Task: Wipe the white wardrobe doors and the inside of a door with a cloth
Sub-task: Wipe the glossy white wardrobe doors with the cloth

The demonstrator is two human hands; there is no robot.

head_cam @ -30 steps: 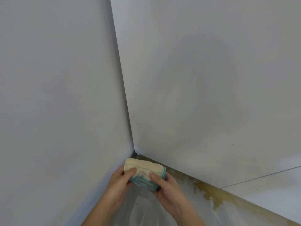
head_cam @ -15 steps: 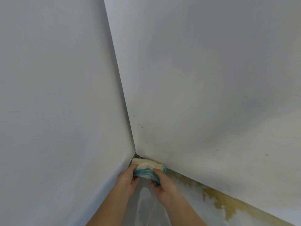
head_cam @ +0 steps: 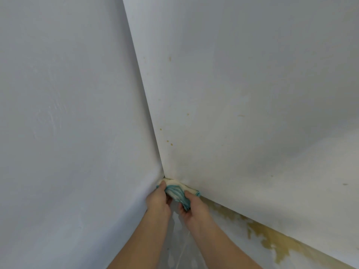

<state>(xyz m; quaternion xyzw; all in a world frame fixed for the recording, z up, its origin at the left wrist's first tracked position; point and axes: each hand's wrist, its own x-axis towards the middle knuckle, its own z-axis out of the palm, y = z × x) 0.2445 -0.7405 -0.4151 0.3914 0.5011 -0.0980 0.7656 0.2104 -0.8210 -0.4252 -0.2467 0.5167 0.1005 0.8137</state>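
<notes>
Both our hands — left hand (head_cam: 158, 199), right hand (head_cam: 194, 207) — pinch the folded cloth (head_cam: 177, 191) into the bottom corner, so those yellow spots (head_cam: 169, 142) up above them could easily get missed.

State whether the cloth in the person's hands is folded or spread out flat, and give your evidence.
Folded. The cloth is a thick bunched wad with stacked teal layers showing at its edge, gripped between the left hand and right hand.

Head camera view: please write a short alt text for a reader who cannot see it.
Two bare hands, left hand and right hand, press a folded white and teal cloth into the bottom corner where two white panels meet. Small yellowish spots mark the right panel, above a stained floor.
</notes>
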